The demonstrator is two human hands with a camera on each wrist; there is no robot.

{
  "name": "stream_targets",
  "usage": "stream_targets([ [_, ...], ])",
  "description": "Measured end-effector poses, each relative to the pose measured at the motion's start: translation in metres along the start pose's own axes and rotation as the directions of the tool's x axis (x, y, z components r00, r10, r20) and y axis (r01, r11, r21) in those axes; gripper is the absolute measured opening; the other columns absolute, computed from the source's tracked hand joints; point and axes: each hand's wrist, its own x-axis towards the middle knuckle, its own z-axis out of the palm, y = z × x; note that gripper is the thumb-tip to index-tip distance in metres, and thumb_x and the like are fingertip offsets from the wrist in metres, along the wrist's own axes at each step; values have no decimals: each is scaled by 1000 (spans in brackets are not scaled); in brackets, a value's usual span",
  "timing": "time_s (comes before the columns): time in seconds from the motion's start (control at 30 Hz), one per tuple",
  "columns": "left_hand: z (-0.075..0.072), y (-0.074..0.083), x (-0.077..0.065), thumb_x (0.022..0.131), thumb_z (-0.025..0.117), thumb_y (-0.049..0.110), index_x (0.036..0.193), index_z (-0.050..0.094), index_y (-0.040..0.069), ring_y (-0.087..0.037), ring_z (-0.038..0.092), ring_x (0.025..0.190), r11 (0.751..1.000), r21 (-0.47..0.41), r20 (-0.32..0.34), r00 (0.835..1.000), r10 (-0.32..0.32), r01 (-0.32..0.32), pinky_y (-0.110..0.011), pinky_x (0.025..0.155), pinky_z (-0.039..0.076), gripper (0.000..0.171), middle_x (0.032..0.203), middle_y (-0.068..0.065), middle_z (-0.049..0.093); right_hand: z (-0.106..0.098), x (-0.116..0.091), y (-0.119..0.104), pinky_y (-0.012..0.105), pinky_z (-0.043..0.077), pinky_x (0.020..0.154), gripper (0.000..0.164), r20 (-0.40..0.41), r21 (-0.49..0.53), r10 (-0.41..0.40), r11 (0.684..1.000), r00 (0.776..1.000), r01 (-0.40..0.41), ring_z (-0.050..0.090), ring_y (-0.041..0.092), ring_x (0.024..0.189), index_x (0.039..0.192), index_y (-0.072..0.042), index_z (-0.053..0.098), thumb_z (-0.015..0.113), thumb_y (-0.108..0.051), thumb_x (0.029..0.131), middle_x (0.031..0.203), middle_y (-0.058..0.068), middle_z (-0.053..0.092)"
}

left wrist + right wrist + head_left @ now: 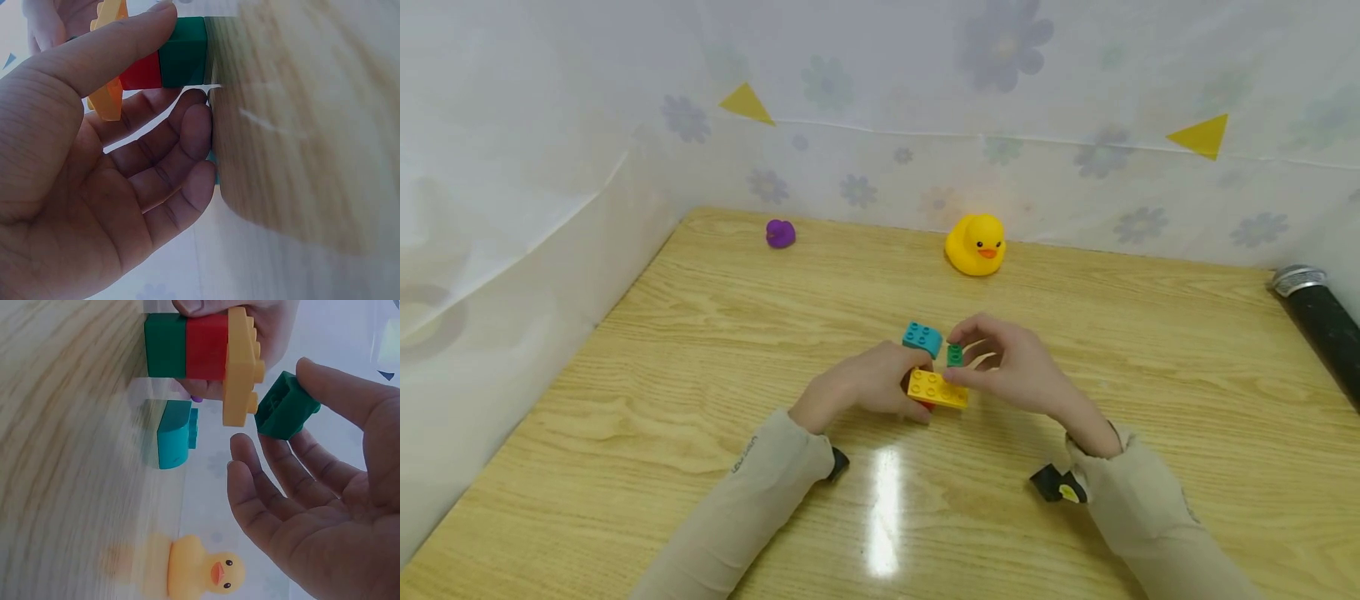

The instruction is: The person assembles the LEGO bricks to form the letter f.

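Observation:
My left hand [876, 382] grips a small stack of toy building bricks that stands on the table. From the bottom up, the stack has a green brick [166, 345], a red brick [207, 347] and a flat, wide yellow brick [237, 369] that overhangs. Between thumb and fingers, my right hand [1011, 367] pinches a small loose green brick [286, 405], tilted, close to the yellow brick's studs. Behind the stack lies a turquoise brick [922, 338] with a rounded side, studs up; neither hand holds it.
A yellow rubber duck [976, 246] and a small purple duck [781, 234] sit near the back edge of the wooden table [737, 317]. At the far right lies a black microphone [1326, 325]. A flowered white curtain [865, 108] hangs behind the table.

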Motion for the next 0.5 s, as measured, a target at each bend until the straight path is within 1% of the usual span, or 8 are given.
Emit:
stream_targets([
  [0.17,0,0,0,81,78,34,113,57,13,-13,53,84,1000,-1,-1,1000,-3,3,-26,75,44,44,98,4,60,4,0,-1,38,53,78,33,12,5,-59,998,998,59,62,20,91,109,-5,62,78,-14,82,105,5,63],
  [0.3,0,0,0,81,77,35,120,57,13,-13,53,86,1000,-8,2,1000,-3,3,-26,75,44,49,110,3,62,9,-1,-1,39,53,77,31,12,-9,-109,994,994,110,61,17,90,105,-9,63,79,-14,80,100,1,65],
  [0.43,1,0,0,82,77,35,130,54,12,-12,55,97,1000,-12,8,1000,-12,12,-28,85,45,58,126,0,59,14,-1,-3,38,52,75,31,7,-35,-130,991,991,131,62,17,88,103,-10,63,81,-14,78,97,-1,66],
  [0.5,0,0,-1,82,77,35,133,52,11,-12,54,103,1000,-12,11,1000,-17,17,-30,91,44,62,128,-1,58,17,-2,-4,37,52,75,31,3,-48,-137,989,991,137,63,17,87,102,-10,63,81,-12,77,97,0,66],
])
